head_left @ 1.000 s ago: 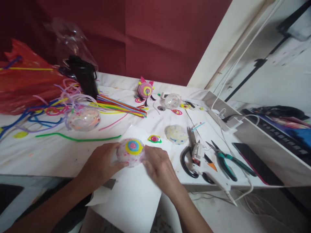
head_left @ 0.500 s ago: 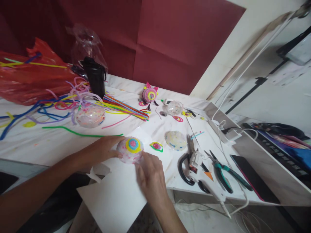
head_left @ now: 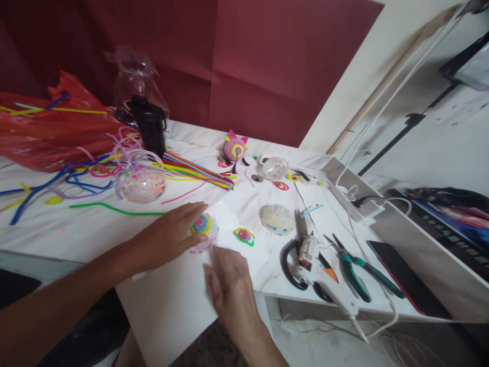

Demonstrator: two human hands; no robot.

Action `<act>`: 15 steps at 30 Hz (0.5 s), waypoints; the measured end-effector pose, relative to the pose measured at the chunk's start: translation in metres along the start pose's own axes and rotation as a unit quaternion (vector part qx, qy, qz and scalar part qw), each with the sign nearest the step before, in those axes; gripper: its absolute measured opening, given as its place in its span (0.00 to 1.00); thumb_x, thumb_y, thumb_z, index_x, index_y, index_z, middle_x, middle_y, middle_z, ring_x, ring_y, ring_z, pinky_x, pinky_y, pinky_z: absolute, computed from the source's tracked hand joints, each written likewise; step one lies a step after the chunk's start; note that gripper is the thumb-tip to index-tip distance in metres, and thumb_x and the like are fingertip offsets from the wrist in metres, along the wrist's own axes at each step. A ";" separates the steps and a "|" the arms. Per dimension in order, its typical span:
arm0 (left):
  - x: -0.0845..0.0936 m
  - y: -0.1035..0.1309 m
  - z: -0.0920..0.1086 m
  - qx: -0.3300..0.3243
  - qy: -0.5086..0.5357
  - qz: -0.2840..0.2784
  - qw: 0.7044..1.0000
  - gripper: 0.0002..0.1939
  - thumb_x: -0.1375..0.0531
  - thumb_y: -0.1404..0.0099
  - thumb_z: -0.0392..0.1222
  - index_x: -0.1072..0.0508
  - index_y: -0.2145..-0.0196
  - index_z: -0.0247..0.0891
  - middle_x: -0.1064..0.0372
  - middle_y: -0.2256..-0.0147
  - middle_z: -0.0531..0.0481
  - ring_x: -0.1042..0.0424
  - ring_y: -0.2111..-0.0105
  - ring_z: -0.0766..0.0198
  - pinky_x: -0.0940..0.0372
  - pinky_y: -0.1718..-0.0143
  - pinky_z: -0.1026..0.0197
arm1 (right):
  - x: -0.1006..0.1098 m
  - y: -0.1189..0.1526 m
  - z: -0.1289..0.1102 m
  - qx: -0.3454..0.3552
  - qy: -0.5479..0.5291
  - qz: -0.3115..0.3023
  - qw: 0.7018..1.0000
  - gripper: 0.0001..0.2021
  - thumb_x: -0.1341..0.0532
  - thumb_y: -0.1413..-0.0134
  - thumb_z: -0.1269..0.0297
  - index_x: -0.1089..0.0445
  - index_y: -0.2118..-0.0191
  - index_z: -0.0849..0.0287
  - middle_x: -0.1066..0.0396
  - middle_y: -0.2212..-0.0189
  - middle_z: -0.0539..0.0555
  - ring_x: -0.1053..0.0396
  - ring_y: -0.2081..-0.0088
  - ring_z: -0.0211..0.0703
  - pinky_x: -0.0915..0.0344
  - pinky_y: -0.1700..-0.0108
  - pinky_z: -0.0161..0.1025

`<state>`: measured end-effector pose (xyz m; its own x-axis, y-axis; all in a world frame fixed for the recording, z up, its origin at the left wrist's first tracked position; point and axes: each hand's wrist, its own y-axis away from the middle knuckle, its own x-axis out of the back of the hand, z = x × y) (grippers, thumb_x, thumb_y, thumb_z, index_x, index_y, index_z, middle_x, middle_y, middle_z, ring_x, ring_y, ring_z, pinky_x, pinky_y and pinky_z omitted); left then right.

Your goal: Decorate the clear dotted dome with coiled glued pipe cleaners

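Observation:
A clear, pink-speckled dome [head_left: 211, 235] with a blue, pink and yellow ringed disc on it stands near the table's front edge. My left hand [head_left: 173, 235] is wrapped over its left side, thumb across the front. My right hand [head_left: 231, 280] is just below and right of the dome, fingers apart, with nothing in it; the fingertips are near the dome's lower edge. White paper [head_left: 168, 306] lies under the hands and hangs over the edge. An eye-shaped piece [head_left: 244, 235] in green, yellow and pink lies right of the dome.
Glue gun [head_left: 311, 260], scissors [head_left: 292, 265], pliers [head_left: 355, 270] and phone [head_left: 408, 278] lie at right. Speckled domes [head_left: 277, 219] stand about. Pipe cleaners [head_left: 198, 171], a black bottle [head_left: 148, 125] and a red bag [head_left: 49, 132] are at left. A pink horned ball [head_left: 235, 149] is at the back.
My left hand has moved from the dome's side to over it, covering part of the ringed disc. My right hand has come away from the dome, slightly down. The view has shifted slightly.

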<state>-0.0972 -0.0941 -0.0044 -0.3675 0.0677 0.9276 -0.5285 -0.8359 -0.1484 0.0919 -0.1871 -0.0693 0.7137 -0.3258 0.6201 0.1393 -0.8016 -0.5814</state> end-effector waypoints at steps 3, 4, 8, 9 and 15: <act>-0.015 -0.005 0.005 -0.023 -0.024 0.032 0.999 0.33 0.44 0.33 0.55 0.38 0.35 0.35 0.40 0.34 0.36 0.39 0.34 0.46 0.43 0.33 0.45 | 0.002 0.001 0.002 0.002 -0.003 0.004 1.000 0.15 0.43 0.37 0.73 0.32 0.45 0.61 0.24 0.56 0.60 0.26 0.55 0.52 0.28 0.54 0.50; -0.018 -0.006 0.005 -0.029 -0.027 0.038 0.998 0.32 0.43 0.33 0.54 0.37 0.36 0.35 0.38 0.35 0.36 0.38 0.35 0.46 0.42 0.33 0.44 | 0.003 0.002 0.002 0.002 -0.005 0.006 1.000 0.15 0.43 0.37 0.74 0.32 0.46 0.60 0.23 0.56 0.60 0.26 0.55 0.52 0.28 0.54 0.49; -0.024 -0.005 0.003 -0.050 -0.021 0.061 0.997 0.29 0.44 0.33 0.52 0.35 0.38 0.37 0.35 0.37 0.35 0.34 0.38 0.44 0.38 0.36 0.42 | 0.005 0.004 0.005 0.001 -0.014 0.008 1.000 0.15 0.43 0.37 0.75 0.31 0.47 0.61 0.23 0.56 0.60 0.26 0.55 0.52 0.28 0.53 0.50; -0.024 -0.002 0.002 -0.051 -0.018 0.067 0.996 0.29 0.44 0.33 0.52 0.35 0.38 0.37 0.35 0.37 0.35 0.34 0.38 0.44 0.37 0.36 0.41 | 0.005 0.003 0.006 0.002 -0.016 0.007 1.000 0.14 0.43 0.37 0.75 0.31 0.47 0.61 0.23 0.55 0.60 0.26 0.55 0.52 0.28 0.53 0.50; -0.027 0.014 -0.007 -0.047 -0.008 0.072 0.996 0.30 0.46 0.31 0.51 0.37 0.36 0.37 0.38 0.35 0.35 0.34 0.38 0.44 0.38 0.35 0.42 | 0.007 -0.018 0.013 0.015 -0.015 -0.009 1.000 0.14 0.44 0.36 0.73 0.30 0.46 0.63 0.24 0.55 0.62 0.27 0.53 0.53 0.28 0.51 0.49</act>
<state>-0.1003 -0.1035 -0.0340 -0.4336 -0.0582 0.8992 -0.5408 -0.7814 -0.3113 0.1030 -0.1686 -0.0611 0.7319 -0.2959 0.6139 0.1717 -0.7917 -0.5863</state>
